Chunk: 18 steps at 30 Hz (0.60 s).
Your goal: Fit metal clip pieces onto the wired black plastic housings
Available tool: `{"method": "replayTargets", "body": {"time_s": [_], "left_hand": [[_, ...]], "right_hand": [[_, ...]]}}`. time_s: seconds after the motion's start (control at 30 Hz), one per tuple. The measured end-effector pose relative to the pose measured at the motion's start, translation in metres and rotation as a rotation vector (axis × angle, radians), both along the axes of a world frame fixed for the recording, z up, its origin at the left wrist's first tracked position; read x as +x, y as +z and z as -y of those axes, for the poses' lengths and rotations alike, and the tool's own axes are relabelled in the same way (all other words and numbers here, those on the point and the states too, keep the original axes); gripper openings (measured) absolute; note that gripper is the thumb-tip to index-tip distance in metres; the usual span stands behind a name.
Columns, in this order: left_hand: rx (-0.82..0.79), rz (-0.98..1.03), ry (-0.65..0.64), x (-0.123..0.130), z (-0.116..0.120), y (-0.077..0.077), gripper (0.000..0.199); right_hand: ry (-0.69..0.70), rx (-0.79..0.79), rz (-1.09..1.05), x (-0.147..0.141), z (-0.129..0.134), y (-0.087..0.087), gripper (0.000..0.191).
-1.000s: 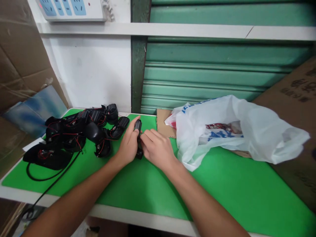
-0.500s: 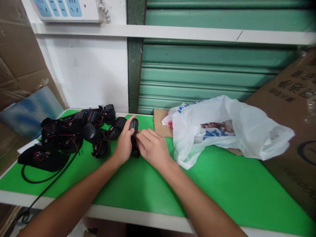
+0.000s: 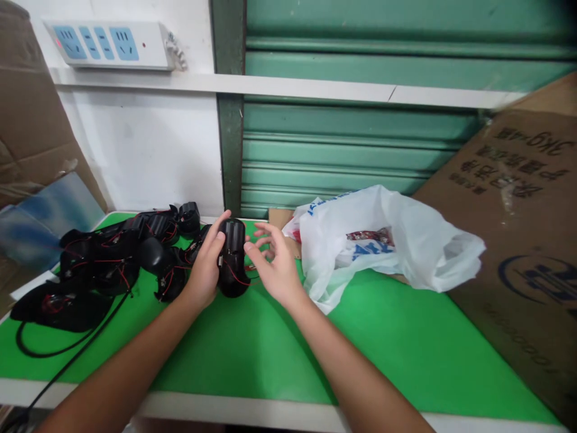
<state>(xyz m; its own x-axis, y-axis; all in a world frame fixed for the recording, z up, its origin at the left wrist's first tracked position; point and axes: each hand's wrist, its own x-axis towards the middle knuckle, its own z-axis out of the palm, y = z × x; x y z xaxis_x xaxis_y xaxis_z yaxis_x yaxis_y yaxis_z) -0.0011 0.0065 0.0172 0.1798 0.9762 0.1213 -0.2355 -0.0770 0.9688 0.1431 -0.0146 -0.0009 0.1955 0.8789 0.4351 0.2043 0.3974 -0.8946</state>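
Observation:
A black plastic housing [image 3: 234, 264] with a ribbed upper part and a thin red wire stands tilted up over the green tabletop. Its left side is gripped by my left hand [image 3: 205, 264], thumb along the near face. Just to its right is my right hand [image 3: 276, 258], its fingers apart and curved, the thumb tip close to the housing's edge. Whether that thumb touches it I cannot tell. A small wire end shows between the housing and my right hand. Left of my left hand lies a heap of similar black housings [image 3: 117, 252] with red wires.
A white plastic bag [image 3: 324, 240] rests on the green tabletop [image 3: 252, 355] at the right, over a piece of cardboard. Big cardboard boxes stand at the right [image 3: 518, 240] and left [image 3: 27, 108]. A power strip [image 3: 108, 45] hangs on the wall. A black cable [image 3: 76, 349] crosses the front edge.
The housing has turned so its broad ribbed face shows. My right hand has come away from it and its fingers have spread. The camera view has shifted up and to the right.

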Motion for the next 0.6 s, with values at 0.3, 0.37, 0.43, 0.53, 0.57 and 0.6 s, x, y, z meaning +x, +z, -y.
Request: {"method": "replayTargets", "body": {"time_s": [0.3,0.37,0.43,0.53,0.57,0.6], "left_hand": [[-0.093,0.018,-0.115,-0.004,-0.003,0.004,0.065],[-0.092,0.026,-0.107,-0.004,-0.004,0.003,0.066],[-0.08,0.043,-0.106,-0.003,-0.005,0.003,0.069],[-0.062,0.047,-0.131,-0.005,-0.007,0.002,0.073],[-0.063,0.047,-0.145,-0.005,-0.007,0.002,0.071],[-0.071,0.051,-0.167,-0.005,-0.007,0.002,0.067]], "right_hand": [[0.361,-0.224,-0.265,0.003,-0.008,-0.003,0.035],[0.357,-0.232,-0.286,0.004,-0.009,-0.002,0.034],[0.33,-0.235,-0.319,0.005,-0.01,-0.003,0.034],[0.269,-0.195,-0.332,0.007,-0.012,-0.004,0.034],[0.25,-0.173,-0.319,0.007,-0.013,-0.005,0.034],[0.233,-0.148,-0.304,0.007,-0.013,-0.005,0.033]]}}
